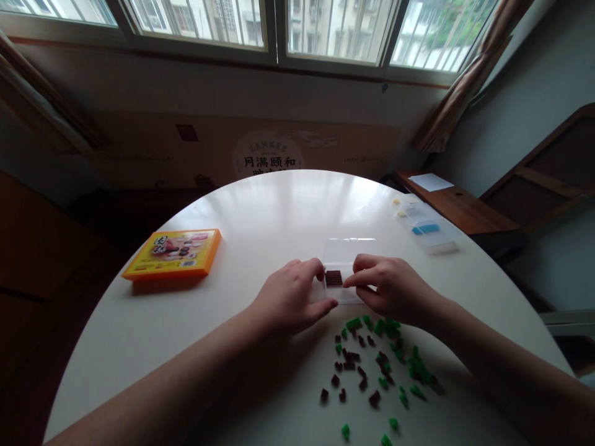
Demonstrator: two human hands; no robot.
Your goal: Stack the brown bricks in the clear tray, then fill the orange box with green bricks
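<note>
A window (334,31) with several panes spans the top of the view. Below it, the round white worktop (260,229) carries everything being handled. A wooden side table (469,207) stands beyond its right edge, with a sheet of paper (431,181) on top. A flat orange and yellow box (171,254) lies near the worktop's left edge. Towards the far right edge is a clear case (441,240) with a blue piece (425,229) showing in it.

The left hand (292,294) has a wide grip, thumb and forefinger apart at the left end of a small clear box (351,251), whose lid is open. The right hand (388,285) points its forefinger at the right edge of a dark brown block (333,278) inside that box; whether its grip pinches anything I cannot tell. Loose green bricks (419,367) and brown bricks (348,365) lie scattered on the near side of the box.
</note>
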